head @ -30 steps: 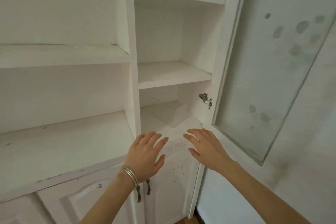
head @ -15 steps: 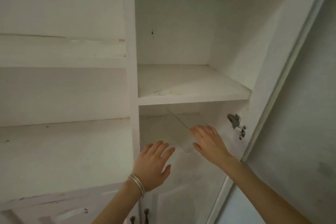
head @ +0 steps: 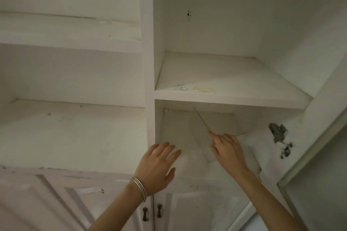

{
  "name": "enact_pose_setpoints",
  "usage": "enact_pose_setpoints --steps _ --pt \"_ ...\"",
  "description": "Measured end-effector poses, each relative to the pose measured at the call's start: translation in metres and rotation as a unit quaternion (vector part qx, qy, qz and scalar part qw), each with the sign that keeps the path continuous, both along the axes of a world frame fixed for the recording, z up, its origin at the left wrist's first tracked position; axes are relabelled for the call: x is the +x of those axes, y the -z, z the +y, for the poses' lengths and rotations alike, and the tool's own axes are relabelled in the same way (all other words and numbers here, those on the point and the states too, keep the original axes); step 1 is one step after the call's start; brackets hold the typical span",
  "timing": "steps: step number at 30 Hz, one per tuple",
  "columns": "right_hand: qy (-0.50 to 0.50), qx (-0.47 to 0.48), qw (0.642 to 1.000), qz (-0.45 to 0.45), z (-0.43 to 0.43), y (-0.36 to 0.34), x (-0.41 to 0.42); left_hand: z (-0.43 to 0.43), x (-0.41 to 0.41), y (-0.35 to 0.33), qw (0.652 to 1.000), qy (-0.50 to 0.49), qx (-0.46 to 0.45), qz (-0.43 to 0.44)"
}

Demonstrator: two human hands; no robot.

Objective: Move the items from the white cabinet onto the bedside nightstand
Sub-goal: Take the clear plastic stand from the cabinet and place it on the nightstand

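The white cabinet [head: 149, 80] fills the view, and its shelves look bare. In the low right compartment a clear, thin pane [head: 202, 142] stands tilted, one corner raised. My right hand [head: 228, 149] holds the pane at its upper edge, with the index finger along the edge and the thumb on the front face. My left hand [head: 159, 165], silver bangles on its wrist, hovers open with fingers spread at the compartment's front left, apart from the pane. The nightstand is out of view.
The shelf [head: 225, 97] just above the compartment carries faint scribbles. The cabinet's glazed door [head: 319, 155] stands open at the right, on a metal hinge [head: 277, 133]. Below are closed lower doors with two dark handles [head: 152, 212].
The view has moved closer and tilted up. My right hand has reached into the low compartment and taken hold of the pane, lifting its edge. My left hand has followed toward the compartment.
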State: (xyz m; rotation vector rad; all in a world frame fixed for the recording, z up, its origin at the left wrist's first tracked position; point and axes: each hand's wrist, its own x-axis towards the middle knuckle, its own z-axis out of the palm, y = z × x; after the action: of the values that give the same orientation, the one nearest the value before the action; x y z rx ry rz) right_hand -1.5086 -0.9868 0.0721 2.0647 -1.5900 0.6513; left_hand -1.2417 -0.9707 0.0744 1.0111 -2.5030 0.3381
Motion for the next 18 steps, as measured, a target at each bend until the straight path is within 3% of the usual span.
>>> enact_pose_setpoints --steps 14,18 --pt "-0.130 0.021 0.991 0.040 0.214 -0.005 0.067 0.128 0.079 0.007 1.000 -0.006 -0.018 0.008" --pt "-0.195 0.067 0.978 0.026 0.273 -0.010 0.098 0.179 0.116 -0.003 0.999 -0.025 -0.018 0.012"
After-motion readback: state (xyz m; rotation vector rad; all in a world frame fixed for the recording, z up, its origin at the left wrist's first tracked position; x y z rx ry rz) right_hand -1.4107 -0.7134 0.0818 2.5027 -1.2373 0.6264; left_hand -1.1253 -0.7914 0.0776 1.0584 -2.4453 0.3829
